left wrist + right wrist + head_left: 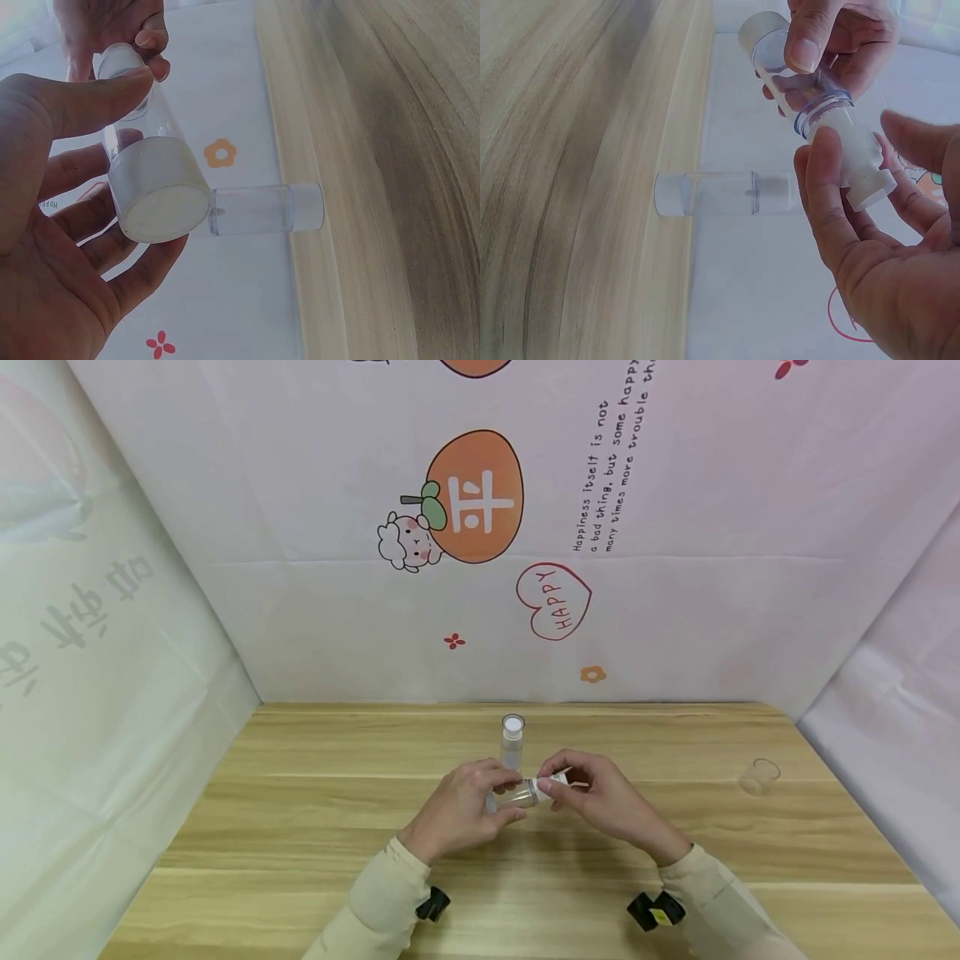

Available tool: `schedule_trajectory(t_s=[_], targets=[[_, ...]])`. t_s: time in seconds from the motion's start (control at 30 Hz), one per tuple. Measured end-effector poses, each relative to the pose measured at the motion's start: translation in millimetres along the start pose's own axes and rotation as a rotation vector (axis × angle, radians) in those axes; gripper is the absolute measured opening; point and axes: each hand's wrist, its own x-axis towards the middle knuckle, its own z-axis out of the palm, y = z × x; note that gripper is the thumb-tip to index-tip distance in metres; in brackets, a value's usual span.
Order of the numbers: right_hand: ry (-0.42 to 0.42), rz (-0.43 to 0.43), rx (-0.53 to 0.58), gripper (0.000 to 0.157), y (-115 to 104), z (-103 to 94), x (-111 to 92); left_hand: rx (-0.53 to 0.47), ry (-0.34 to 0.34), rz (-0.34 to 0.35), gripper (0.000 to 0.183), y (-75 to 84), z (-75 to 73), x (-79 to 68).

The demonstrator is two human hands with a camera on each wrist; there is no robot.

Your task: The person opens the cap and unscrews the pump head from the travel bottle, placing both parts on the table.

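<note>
My left hand grips a clear, white-based bottle, thumb on one side and fingers on the other. The bottle is tilted, its base towards my left hand and its white pump top pointing right. Around that pump top are the curled fingers of my right hand; the nozzle juts out past them in the right wrist view. Just behind the hands a second bottle stands upright on the table, clear with a white base and a white top under a clear cap.
A clear cap rests on the wooden table at the far right. A white printed sheet rises behind the table's back edge, with similar white sheets at both sides.
</note>
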Motion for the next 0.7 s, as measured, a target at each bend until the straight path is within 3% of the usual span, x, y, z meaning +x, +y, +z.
schedule_trajectory(t_s=[0.3,0.53,0.7], targets=[[0.012,-0.015,-0.019,0.010,-0.1,-0.2,0.3,-0.006,-0.002,0.001,0.034,-0.6,-0.4,0.2],[0.012,0.002,-0.075,0.020,0.2,-0.9,1.9,-0.006,0.009,0.007,0.034,-1.3,-1.0,-0.5],[-0.039,0.058,-0.082,0.031,-0.3,-4.9,1.1,-0.011,0.015,0.013,0.034,-1.4,-2.0,-0.2]])
